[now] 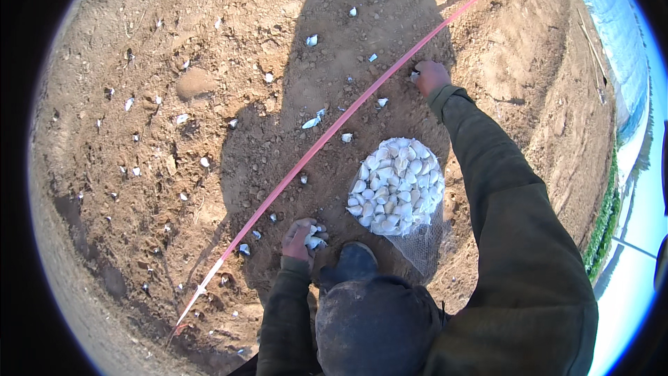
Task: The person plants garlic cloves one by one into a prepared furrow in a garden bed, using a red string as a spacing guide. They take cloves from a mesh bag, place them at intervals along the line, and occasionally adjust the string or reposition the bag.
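In my left hand (298, 239), palm turned up beside my boot, lie several white garlic cloves (314, 241). My right hand (432, 75) reaches far forward, close to the soil on the right side of a pink tape (334, 128). Its fingers pinch a pale garlic clove (414, 77), partly hidden by the hand. Between my arms a mesh bag (417, 248) full of garlic cloves (394, 188) rests on the ground. Single cloves sit near the tape, such as one garlic clove (382, 102) just below my right hand and another garlic clove (347, 138) above the bag.
Many cloves dot the brown soil (172, 109) left of the tape, where a rounded stone (195, 83) also lies. My dark boot (357, 261) and knee (376, 324) are at the bottom. Plastic sheeting (613, 36) and green plants (603, 219) border the right side.
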